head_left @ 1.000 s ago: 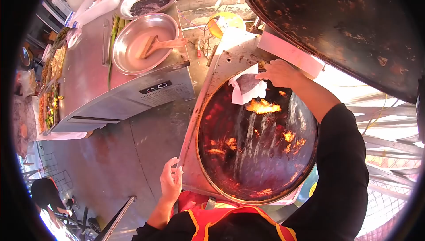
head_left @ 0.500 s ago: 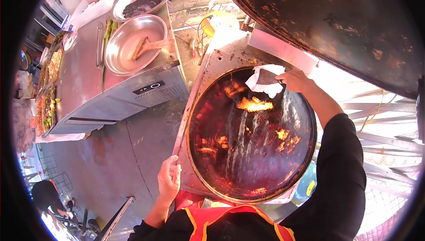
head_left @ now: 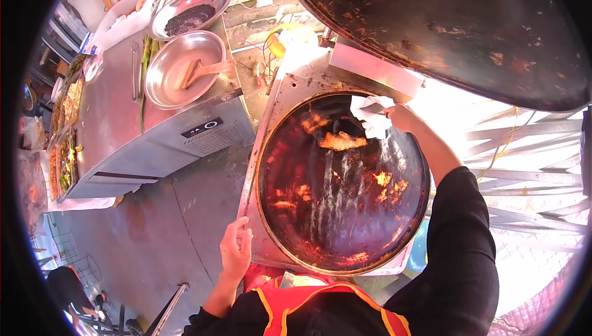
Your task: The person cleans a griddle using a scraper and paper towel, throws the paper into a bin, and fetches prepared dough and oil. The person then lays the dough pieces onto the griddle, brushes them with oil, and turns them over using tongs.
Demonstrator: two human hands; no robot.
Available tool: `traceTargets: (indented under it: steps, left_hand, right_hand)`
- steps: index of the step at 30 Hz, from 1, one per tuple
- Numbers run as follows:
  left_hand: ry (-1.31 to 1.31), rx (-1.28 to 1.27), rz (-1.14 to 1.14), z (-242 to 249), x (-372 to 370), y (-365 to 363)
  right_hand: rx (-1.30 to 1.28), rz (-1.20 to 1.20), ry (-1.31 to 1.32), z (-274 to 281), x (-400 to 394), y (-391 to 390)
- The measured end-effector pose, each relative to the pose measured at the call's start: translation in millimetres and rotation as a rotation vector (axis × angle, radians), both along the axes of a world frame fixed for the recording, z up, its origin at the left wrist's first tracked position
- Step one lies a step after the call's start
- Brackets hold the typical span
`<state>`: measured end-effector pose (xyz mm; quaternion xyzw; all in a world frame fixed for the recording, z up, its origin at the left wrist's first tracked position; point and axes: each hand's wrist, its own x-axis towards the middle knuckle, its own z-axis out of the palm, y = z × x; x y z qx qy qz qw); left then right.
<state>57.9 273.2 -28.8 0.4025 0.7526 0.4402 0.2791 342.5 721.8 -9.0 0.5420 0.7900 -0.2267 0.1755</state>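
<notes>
My right hand [head_left: 402, 118] grips the dark handle of a flat tool, perhaps a scraper, with a crumpled white cloth [head_left: 372, 116] about its front end. The cloth is at the far right part of a large round griddle [head_left: 345, 213]. Dark and glossy, the griddle carries pale streaks and bright orange patches. My left hand [head_left: 236, 246] is raised beside the griddle's near left edge, fingers loosely apart and holding nothing. Over the griddle's far right side stands its big round lid [head_left: 444, 34], tilted up, with a scorched underside.
To the left is a steel counter [head_left: 111, 126] bearing a metal bowl [head_left: 185, 71] with a wooden-handled brush or paddle, another bowl [head_left: 191, 12] of dark grains, and green stalks [head_left: 146, 58]. Trays of food [head_left: 68, 145] line its far side. A person [head_left: 68, 293] is at lower left.
The cloth has turned and bunched against the griddle near its far edge, with my right hand close behind. The whole view has shifted slightly. My left hand stays where it was.
</notes>
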Motion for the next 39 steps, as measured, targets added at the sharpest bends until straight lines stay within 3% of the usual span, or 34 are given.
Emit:
traceTargets:
  steps: [7,9,13,20,23,29,35,39]
  left_hand:
    - [0.006,-0.01,-0.058,7.9,0.4,6.9]
    - [0.033,0.015,-0.091,7.4,4.3,10.7]
    - [0.054,0.005,-0.099,-1.2,9.9,10.7]
    - [0.024,-0.039,-0.102,-1.2,13.4,12.5]
    - [0.018,-0.049,-0.094,-3.1,14.3,12.2]
    - [0.036,-0.047,-0.086,-7.2,14.3,13.5]
    - [0.042,-0.072,-0.077,-7.3,11.7,12.4]
    - [0.066,-0.035,-0.067,-5.2,8.9,11.4]
  right_hand:
    - [0.202,0.13,0.048,42.4,9.2,-14.9]
    - [0.106,0.135,-0.028,45.1,11.7,-8.5]
    - [0.045,0.191,-0.059,33.5,9.0,4.9]
    - [0.23,0.442,-0.123,26.9,14.0,11.9]
    - [0.212,0.472,-0.22,46.3,7.0,4.5]
    - [0.228,0.549,-0.301,34.6,1.5,8.4]
    - [0.175,0.459,-0.177,20.4,18.7,22.9]
    - [0.096,0.256,-0.121,15.4,22.5,16.8]
